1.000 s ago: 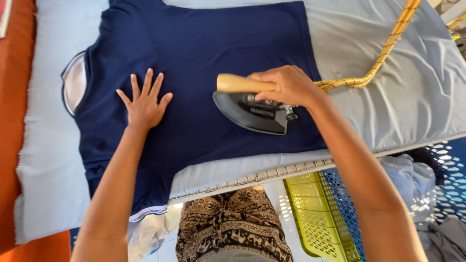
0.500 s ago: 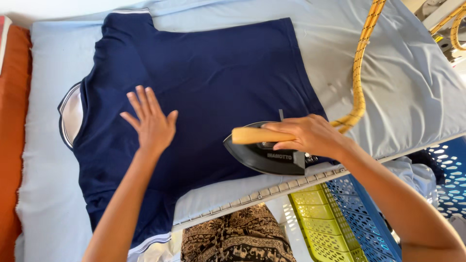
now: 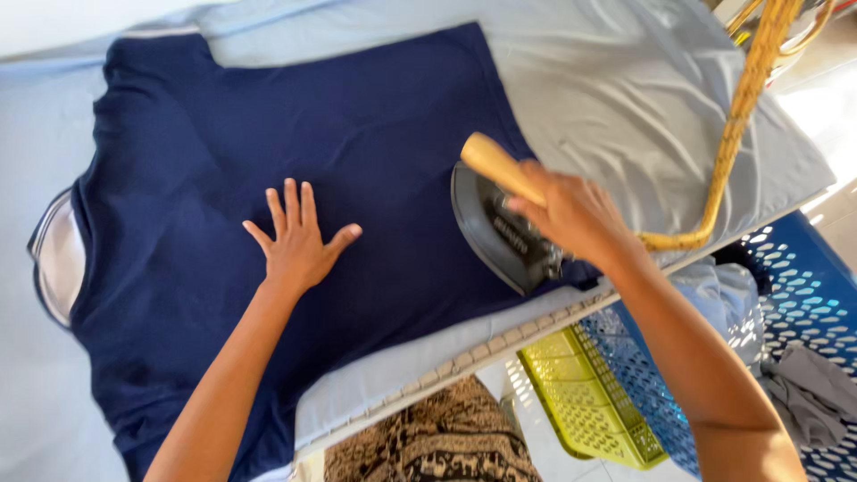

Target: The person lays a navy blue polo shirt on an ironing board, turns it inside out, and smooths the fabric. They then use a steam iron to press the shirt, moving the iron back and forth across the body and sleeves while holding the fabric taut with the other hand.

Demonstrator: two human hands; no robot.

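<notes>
The left hand (image 3: 299,239) lies flat on the navy shirt (image 3: 268,170), palm down, all 5 fingers spread, gripping nothing, just pressing the cloth. The shirt spreads out all around that hand, its white-lined collar (image 3: 55,259) well off to the hand's left and its bottom edge running under the other hand. Over there, the right hand (image 3: 576,214) is clenched around the wooden handle (image 3: 495,162) of the iron (image 3: 495,234). The rounded end of the handle pokes out past the knuckles, toward the far side of the board. The dark soleplate sits under the right hand, tilted a little, resting on the shirt's lower edge where the navy cloth meets the pale grey board cover (image 3: 625,107). The 2 hands are well apart, with a smooth stretch of shirt between them. A braided yellow cord (image 3: 736,134) runs from just beside the right wrist up and away over the cover. Below the right forearm, off the board's edge, stand 2 baskets: a yellow basket (image 3: 589,402) close in and a blue basket (image 3: 794,303) beyond it, with grey cloth (image 3: 812,393) lying in the blue one. Patterned brown fabric (image 3: 428,446) shows between the 2 forearms, under the board's edge.
</notes>
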